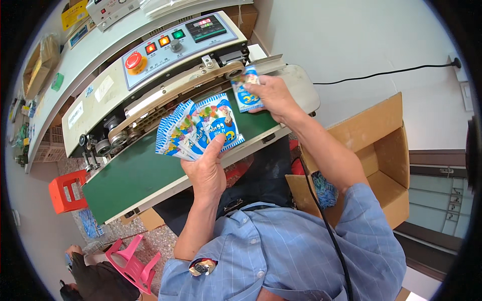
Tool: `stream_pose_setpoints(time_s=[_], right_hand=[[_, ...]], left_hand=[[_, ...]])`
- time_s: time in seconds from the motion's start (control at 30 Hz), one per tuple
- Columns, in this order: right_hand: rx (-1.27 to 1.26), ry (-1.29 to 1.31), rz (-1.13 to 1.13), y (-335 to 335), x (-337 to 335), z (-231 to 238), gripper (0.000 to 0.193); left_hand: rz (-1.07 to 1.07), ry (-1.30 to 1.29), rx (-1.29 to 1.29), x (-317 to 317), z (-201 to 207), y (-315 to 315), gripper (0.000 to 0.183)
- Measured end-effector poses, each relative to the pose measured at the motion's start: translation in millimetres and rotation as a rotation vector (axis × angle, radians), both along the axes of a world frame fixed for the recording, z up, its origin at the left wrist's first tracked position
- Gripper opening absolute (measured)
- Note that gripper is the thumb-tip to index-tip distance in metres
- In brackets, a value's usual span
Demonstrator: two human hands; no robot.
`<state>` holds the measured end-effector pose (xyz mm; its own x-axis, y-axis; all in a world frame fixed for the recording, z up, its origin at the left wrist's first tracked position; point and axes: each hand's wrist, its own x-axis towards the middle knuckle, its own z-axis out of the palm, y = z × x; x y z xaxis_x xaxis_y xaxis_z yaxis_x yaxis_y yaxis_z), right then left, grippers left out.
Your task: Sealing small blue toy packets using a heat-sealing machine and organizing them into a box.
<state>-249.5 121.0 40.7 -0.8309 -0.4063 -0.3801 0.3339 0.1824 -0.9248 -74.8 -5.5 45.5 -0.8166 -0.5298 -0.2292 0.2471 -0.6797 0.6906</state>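
In the head view, the green belt [135, 185] slopes from left of centre up toward the upper right, its pale near edge passing just below my hands; my widest room for moving is over its left end. The sealing machine [165, 95] closes off the upper side, its rollers and tan band running along the belt.

An open cardboard box [394, 155] stands at right, close beside my right forearm, and a black cord [329, 226] comes down across my blue shirt [281, 251]. At far left is a red stool [65, 193]; a pink chair [133, 261] and another person [100, 278] are at lower left.

My left hand [207, 173] comes up from the lower centre, fingers gripping a fan of blue-and-white packets [201, 125] mid-frame above the belt, thumb on top. My right hand [275, 98] reaches in from the right, bent at the elbow, thumb and fingers pinching a single packet [247, 98] at upper centre, near the machine's right end. I cannot tell whether its upper end touches the rollers.
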Motion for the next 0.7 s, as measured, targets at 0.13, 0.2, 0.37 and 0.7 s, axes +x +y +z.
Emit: stream_pose_setpoints(time_s=[0.13,0.2,0.37,0.7], right_hand=[[0.01,0.009,0.05,-15.5,4.7,-6.7,0.03],[0.088,0.074,0.125,-10.4,12.0,4.8,0.039],[-0.251,-0.025,0.257,7.8,63.6,29.9,0.044],[-0.115,-0.024,-0.132,30.2,30.4,18.5,0.03]], left_hand=[[-0.002,0.013,0.003,-4.2,0.0,2.3,0.061],[0.016,0.007,-0.002,-4.8,-1.8,1.9,0.061],[-0.007,0.019,-0.01,-11.1,-1.6,9.3,0.058],[-0.059,-0.081,-0.003,-6.1,-1.6,-0.9,0.043]])
